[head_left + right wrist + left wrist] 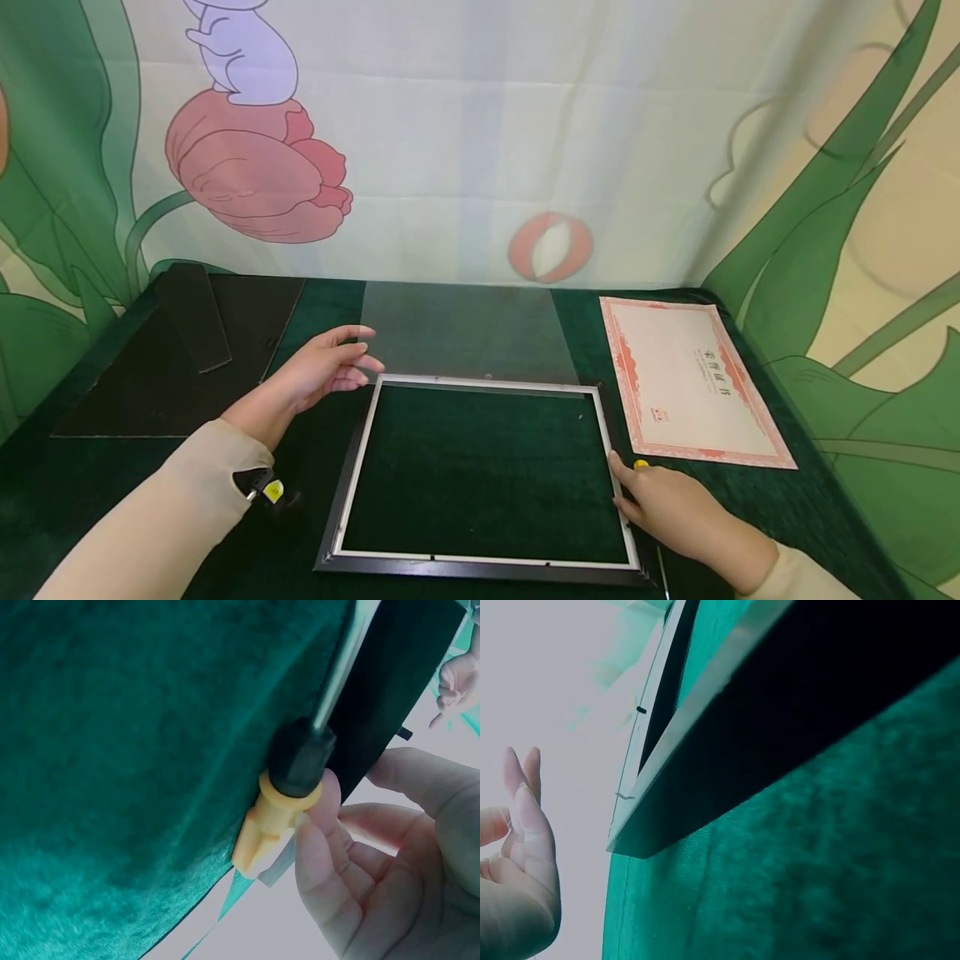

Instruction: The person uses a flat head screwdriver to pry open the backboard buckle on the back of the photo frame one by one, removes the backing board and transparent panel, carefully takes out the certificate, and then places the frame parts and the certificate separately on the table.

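2 hands at frame (480, 475): left hand (318, 371) relaxed, fingers straight, beside clear sheet (468, 333); right hand (667, 504) flat, uncurled, touching frame's right edge near screwdriver (289, 799).

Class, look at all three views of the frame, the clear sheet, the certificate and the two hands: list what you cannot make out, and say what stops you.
- Certificate text: head view, too small to read.
- Yellow-handled tool: right wrist view, its shaft runs off the top edge; in the head view the right hand covers most of it.
- Left hand: left wrist view, cut off by the left edge.
- Clear sheet: its near edge cannot be told from the frame.
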`<state>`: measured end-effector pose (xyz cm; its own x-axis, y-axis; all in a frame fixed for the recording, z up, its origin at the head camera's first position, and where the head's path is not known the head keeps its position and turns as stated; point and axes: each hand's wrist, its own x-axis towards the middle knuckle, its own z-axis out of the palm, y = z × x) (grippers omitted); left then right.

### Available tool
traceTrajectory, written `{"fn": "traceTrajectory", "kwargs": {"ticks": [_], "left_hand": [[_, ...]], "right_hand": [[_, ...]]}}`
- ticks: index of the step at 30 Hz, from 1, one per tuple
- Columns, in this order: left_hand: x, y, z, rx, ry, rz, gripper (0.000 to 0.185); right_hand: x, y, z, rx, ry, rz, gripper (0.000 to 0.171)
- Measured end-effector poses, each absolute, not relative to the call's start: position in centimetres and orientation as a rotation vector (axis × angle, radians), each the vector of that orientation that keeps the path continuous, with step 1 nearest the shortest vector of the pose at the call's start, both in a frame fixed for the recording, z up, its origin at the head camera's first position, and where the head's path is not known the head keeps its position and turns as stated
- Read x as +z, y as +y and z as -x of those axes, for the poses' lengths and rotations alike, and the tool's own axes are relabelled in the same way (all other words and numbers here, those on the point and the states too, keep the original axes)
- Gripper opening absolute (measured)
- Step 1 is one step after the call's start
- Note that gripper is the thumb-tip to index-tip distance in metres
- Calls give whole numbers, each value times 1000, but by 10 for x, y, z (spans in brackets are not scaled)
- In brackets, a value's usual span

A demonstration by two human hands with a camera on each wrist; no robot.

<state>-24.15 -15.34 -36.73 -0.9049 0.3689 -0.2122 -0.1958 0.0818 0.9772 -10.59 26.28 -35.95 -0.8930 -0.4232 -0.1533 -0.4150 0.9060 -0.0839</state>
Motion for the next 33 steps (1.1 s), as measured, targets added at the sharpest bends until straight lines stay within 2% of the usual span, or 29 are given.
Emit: {"fn": "traceTrajectory", "kwargs": {"ticks": [7, 20, 27, 33], "left_hand": [[-368, -146, 258, 1837, 2025, -105, 38], [-374, -134, 275, 1708, 2225, 42, 44], [-379, -131, 277, 1722, 2223, 63, 55], [-380, -135, 272, 1658, 2228, 26, 54]], "right_hand": [[-361, 262, 106, -69, 2889, 625, 49], [-363, 261, 106, -96, 2879, 627, 49], [-361, 260, 106, -116, 2881, 598, 50], [-358, 260, 106, -123, 2886, 580, 50]]}}
